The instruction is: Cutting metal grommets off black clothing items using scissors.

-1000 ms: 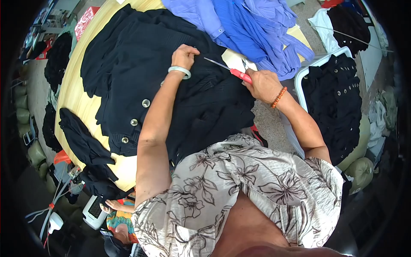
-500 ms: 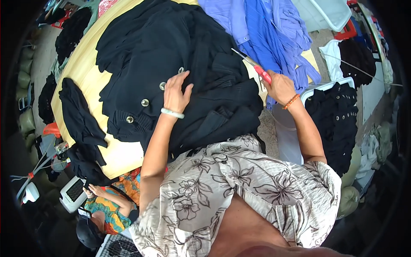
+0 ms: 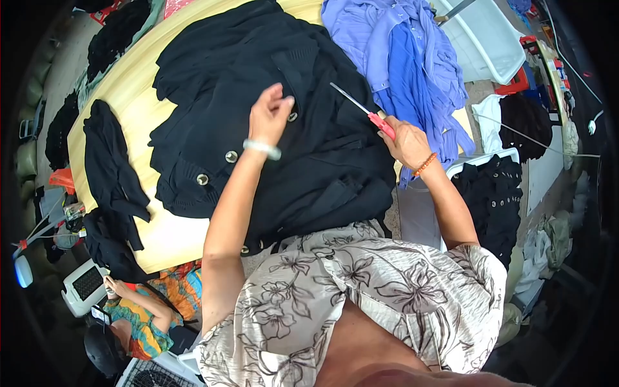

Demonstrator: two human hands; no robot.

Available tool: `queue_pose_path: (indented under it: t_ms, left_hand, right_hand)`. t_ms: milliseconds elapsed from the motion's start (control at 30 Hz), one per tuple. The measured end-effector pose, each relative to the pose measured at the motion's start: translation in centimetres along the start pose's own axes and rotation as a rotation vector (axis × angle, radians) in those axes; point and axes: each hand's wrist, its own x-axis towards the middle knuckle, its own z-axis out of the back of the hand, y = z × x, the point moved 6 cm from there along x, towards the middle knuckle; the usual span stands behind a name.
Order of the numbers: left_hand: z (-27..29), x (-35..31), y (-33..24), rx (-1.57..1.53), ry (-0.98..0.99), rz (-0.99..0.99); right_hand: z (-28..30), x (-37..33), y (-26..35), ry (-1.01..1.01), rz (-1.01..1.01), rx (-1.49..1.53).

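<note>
A black knit garment (image 3: 213, 109) with large shiny buttons lies spread over the table in front of me. My left hand (image 3: 269, 117), wearing a pale bangle, is over it beside a button (image 3: 292, 117). Its fingers are loosely bent, with the thumb apart, and I see nothing in them; the fingertips are slightly blurred. My right hand (image 3: 407, 143), with an orange bead bracelet, grips a red-handled tool with a slim metal blade (image 3: 351, 98). The blade points up and left over the black cloth. Whether it has a second blade I cannot tell.
Blue-purple garments (image 3: 412, 58) lie at the table's far right. Another black garment (image 3: 113, 161) hangs over the left edge of the yellow table (image 3: 177, 242). A bin of black buttoned garments (image 3: 493, 193) stands at right. A co-worker (image 3: 138, 316) sits at lower left.
My left hand has risen and moved slightly away from me, its fingers now more bent. My right hand has shifted left with the red-handled tool. The whole view has turned a little.
</note>
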Motion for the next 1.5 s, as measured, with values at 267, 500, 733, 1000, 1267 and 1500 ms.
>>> queue_pose_path:
  t_ms: [267, 500, 733, 1000, 1267, 1500]
  left_hand:
    - [-10.5, 8.5, 3.6, 0.088, 0.359, -0.068]
    - [-14.1, 3.2, 2.3, 0.336, 0.400, -0.309]
    - [-14.7, 9.2, 4.0, 0.717, 0.175, -0.122]
    - [-15.5, 9.3, 6.6, 0.460, 0.299, -0.007]
    - [-13.9, 8.8, 8.5, 0.192, 0.291, -0.026]
    - [-14.9, 6.9, 5.7, 0.464, 0.308, -0.232]
  right_hand:
    - [0.7, -2.3, -1.8, -0.015, -0.204, -0.001]
    - [-1.1, -6.0, -7.0, -0.026, -0.304, 0.002]
    - [-2.5, -5.4, -7.2, 0.050, -0.338, 0.110]
    - [-3.9, -2.6, -7.6, 0.061, -0.169, 0.068]
    - [-2.3, 0.7, -5.4, 0.190, -0.124, 0.100]
    - [-1.7, 1.7, -4.9, 0.266, -0.166, 0.070]
